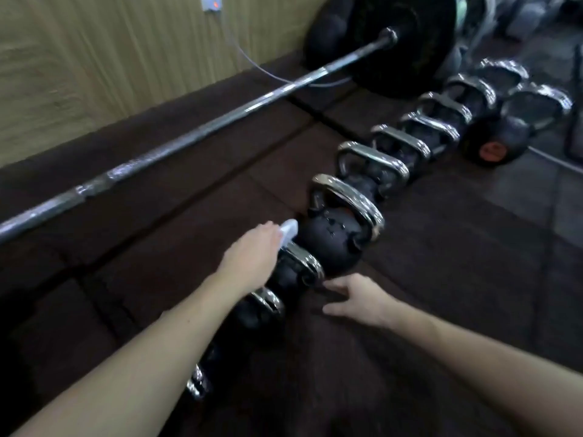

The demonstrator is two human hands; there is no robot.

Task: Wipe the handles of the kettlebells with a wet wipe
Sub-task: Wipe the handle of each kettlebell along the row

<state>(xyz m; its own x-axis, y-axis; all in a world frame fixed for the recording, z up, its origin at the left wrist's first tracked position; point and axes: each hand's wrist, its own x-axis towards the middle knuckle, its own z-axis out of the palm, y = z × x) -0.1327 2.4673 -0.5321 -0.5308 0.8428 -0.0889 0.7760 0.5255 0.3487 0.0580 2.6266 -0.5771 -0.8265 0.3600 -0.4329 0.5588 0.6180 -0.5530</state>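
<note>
While the left hand [252, 252] reaches over the row of kettlebells [347, 216], its fingers curl round a white wipe [288, 230], which sticks out past the fingertips and sits just above the chrome handle [304, 263] of the third bell from the near end; whether the wipe touches that handle cannot be told, as the hand hides the spot. The right hand [356, 298] hangs low on the right side of the row, fingers spread and relaxed, holding nothing, its fingertips near the base of the same bell and close to the floor [426, 279]. Both forearms are bare and come in from the bottom edge. The kettlebells stand in a single line running from lower left to upper right, black bodies with shiny chrome handles, each just beside the next; the nearest ones are partly hidden under the left forearm. Beyond the wipe stands a larger bell [331, 238] with a tall handle. At the far end, one bell with an orange mark [492, 149] stands to the right of the line. Left of the row, well apart from it, a barbell [189, 134] lies on the dark rubber floor, with a black plate [403, 42] on its far end. A pale wood-grain wall [94, 58] runs behind the barbell, and a thin cable [252, 64] hangs down it to the floor.
</note>
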